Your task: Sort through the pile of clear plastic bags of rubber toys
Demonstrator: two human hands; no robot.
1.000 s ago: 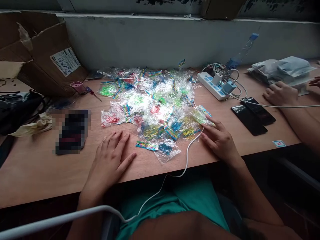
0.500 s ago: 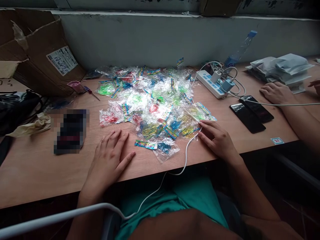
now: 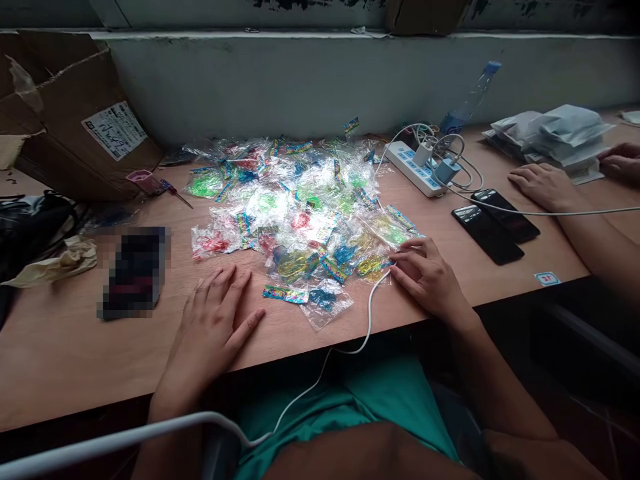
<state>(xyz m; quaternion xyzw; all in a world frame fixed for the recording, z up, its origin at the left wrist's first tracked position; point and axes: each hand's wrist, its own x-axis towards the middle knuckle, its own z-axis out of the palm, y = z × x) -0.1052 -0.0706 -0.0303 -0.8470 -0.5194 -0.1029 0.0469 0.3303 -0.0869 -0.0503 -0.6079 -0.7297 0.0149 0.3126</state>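
A heap of transparent plastic bags [image 3: 293, 220] lies mid-table, holding coloured rubber bands in green, red, blue and yellow, with printed paper header strips. My right hand [image 3: 425, 277] rests at the heap's near right edge, fingers curled and touching a bag with yellow bands [image 3: 373, 267], holding nothing I can see. A white cable [image 3: 370, 313] runs just under those fingers. My left hand [image 3: 210, 327] lies flat on the wooden table [image 3: 125, 360], fingers spread, a little short of the heap. A loose bag with blue bands [image 3: 325, 303] lies between my hands.
A co-worker's hands [image 3: 545, 187] rest at the right, near two black phones [image 3: 487, 233] and a white power strip [image 3: 415, 167]. A plastic bottle [image 3: 467, 100] and stacked packets [image 3: 550, 137] stand behind. At left are a cardboard box [image 3: 75, 113], a small screwdriver [image 3: 173, 193] and a pixelated object [image 3: 135, 273].
My right hand has slid off the bag on the heap's right side to its near edge. The view has drifted, so everything sits further left. The co-worker's far hand has moved closer to the stacked packets.
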